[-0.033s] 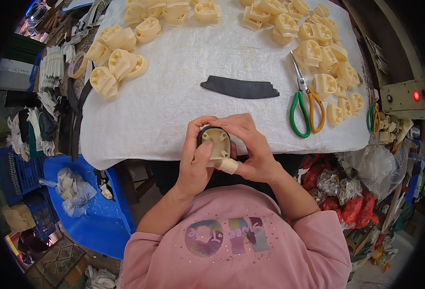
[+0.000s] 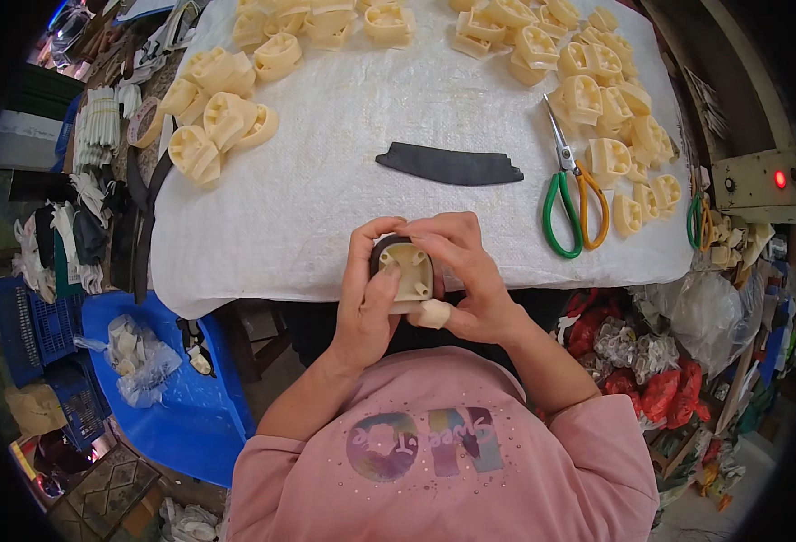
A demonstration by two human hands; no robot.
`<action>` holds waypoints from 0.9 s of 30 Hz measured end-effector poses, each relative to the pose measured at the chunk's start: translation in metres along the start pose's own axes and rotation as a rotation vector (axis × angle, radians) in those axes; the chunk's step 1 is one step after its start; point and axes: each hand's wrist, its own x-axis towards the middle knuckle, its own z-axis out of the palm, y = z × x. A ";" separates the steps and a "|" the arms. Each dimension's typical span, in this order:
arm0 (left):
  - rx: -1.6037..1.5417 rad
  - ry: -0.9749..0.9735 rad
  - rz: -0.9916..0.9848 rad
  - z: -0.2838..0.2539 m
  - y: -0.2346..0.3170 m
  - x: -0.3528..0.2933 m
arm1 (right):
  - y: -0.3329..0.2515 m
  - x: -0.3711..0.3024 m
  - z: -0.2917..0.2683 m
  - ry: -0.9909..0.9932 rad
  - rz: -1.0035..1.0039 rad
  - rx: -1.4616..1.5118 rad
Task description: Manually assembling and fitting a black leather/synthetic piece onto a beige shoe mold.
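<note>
Two bare hands meet at the near edge of a table covered with a white woven cloth (image 2: 325,181). Between them sits a cream plastic part (image 2: 407,271) with a dark strip wrapped around its rim, held just over the table's front edge, close to the person's chest. The left hand (image 2: 366,298) cups the part from the left and below, its thumb lying across the lower face and its fingers curled around the dark edge. The right hand (image 2: 470,275) closes on it from the right and above, fingertips pressed on the top rim; its thumb, wrapped in a pale bandage or finger cot (image 2: 431,313), lies under the part. Both hands grip the part firmly.

Further back on the cloth, well apart from the hands, lies a flat dark strip (image 2: 449,165) with a curved outline. To its right rest scissors (image 2: 571,194) with one green and one orange handle, blades pointing away from the person. Heaps of similar cream parts crowd the far right (image 2: 596,90) and far left (image 2: 222,117) of the table. A second pair of scissors (image 2: 700,221) hangs near the table's right edge, beside a beige box with a red light (image 2: 759,181). A blue stool (image 2: 181,397) stands to the lower left, bearing a clear bag (image 2: 140,357).
</note>
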 end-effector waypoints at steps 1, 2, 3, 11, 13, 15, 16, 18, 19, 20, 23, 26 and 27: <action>0.067 0.074 0.061 0.003 -0.002 0.000 | 0.003 -0.003 0.001 0.012 0.016 -0.012; 0.067 0.067 0.057 0.003 -0.001 0.001 | 0.004 -0.005 0.000 0.026 0.033 -0.025; -0.006 0.019 0.008 0.001 0.001 0.000 | 0.000 -0.003 -0.002 0.033 0.038 -0.032; 0.155 -0.057 0.158 0.016 0.000 0.003 | 0.009 0.021 -0.007 -0.208 0.585 0.773; 0.202 -0.050 0.185 0.014 -0.002 0.001 | 0.013 0.015 -0.002 -0.219 0.440 0.728; 0.247 -0.043 0.214 0.013 -0.004 0.003 | 0.007 0.010 0.007 -0.127 0.375 0.625; 0.274 0.044 0.277 0.012 -0.007 0.007 | 0.006 0.008 0.010 -0.035 0.311 0.520; 0.303 0.135 0.339 0.014 -0.006 0.009 | 0.011 0.003 0.015 -0.036 0.216 0.460; 0.206 0.168 0.262 0.017 0.000 0.008 | 0.009 0.001 0.018 0.001 0.208 0.406; 0.108 0.201 0.185 0.019 0.005 0.007 | 0.007 -0.001 0.020 0.039 0.199 0.353; 0.067 0.235 0.224 0.016 0.007 0.009 | 0.002 -0.011 0.029 0.040 0.202 0.378; 0.028 0.187 0.229 0.011 0.005 0.007 | -0.001 -0.012 0.028 0.047 0.238 0.412; 0.004 0.180 0.223 0.012 0.004 0.007 | -0.001 -0.012 0.025 0.010 0.295 0.443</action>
